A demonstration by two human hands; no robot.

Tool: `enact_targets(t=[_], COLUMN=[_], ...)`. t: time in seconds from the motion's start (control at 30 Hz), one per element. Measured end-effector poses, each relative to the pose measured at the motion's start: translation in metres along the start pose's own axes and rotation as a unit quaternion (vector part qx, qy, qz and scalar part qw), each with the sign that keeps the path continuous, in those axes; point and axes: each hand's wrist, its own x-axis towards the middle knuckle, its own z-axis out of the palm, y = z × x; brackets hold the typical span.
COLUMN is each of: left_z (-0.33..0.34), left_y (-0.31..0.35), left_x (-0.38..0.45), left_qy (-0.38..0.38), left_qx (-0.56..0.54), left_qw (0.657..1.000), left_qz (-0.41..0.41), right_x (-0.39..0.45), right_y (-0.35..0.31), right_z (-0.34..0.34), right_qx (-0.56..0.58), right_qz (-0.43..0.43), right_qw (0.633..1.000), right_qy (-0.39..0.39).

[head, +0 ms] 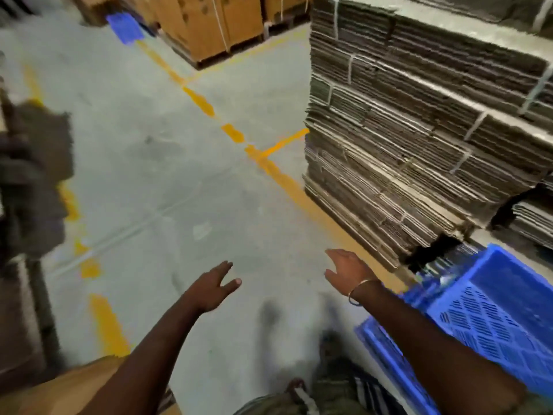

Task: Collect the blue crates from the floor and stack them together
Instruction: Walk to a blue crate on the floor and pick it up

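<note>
- A blue crate (490, 310) sits at the lower right, beside the stacked flat cardboard (419, 139); 1 more blue crate (125, 26) lies far off on the floor (155, 175).
- Left hand (214, 287) and right hand (348, 272) hover over the floor, fingers spread, holding nothing.

You have one view only, worn on your head, wide-angle, looking forward and down along your outstretched arms at the grey floor (167, 163). Your hands sit near the lens at the bottom; the aisle's far end lies well off at the top.
</note>
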Motion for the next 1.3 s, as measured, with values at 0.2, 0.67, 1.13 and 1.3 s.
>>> enact_targets(t=[0.2,0.67,1.13,1.3], left_z=[-0.051,-0.217,-0.412,-0.52], left_y=[-0.036,-0.11,-0.293,-0.338], left_x=[0.043,0.2,0.38,0.438], left_qy=[0.02,0.109,0.112,0.141], left_qx=[-0.024,-0.053,-0.029,0.012], left_qw=[0.999,0.98,0.975,0.974], left_qz=[-0.044,-0.16,-0.19,-0.179], right_x=[0.117,0.407,0.687,0.779], right_y=[-0.055,-0.193,-0.386,-0.46], right_z=[-0.019,-0.093,-0.142,-0.164], right_qx=[-0.037,-0.092,-0.136,-0.133], right_qz=[-0.07,-0.179,-0.177,-0.181], right_qw=[0.996,0.975,0.968,0.971], right_qy=[-0.039,-0.091,-0.114,-0.087])
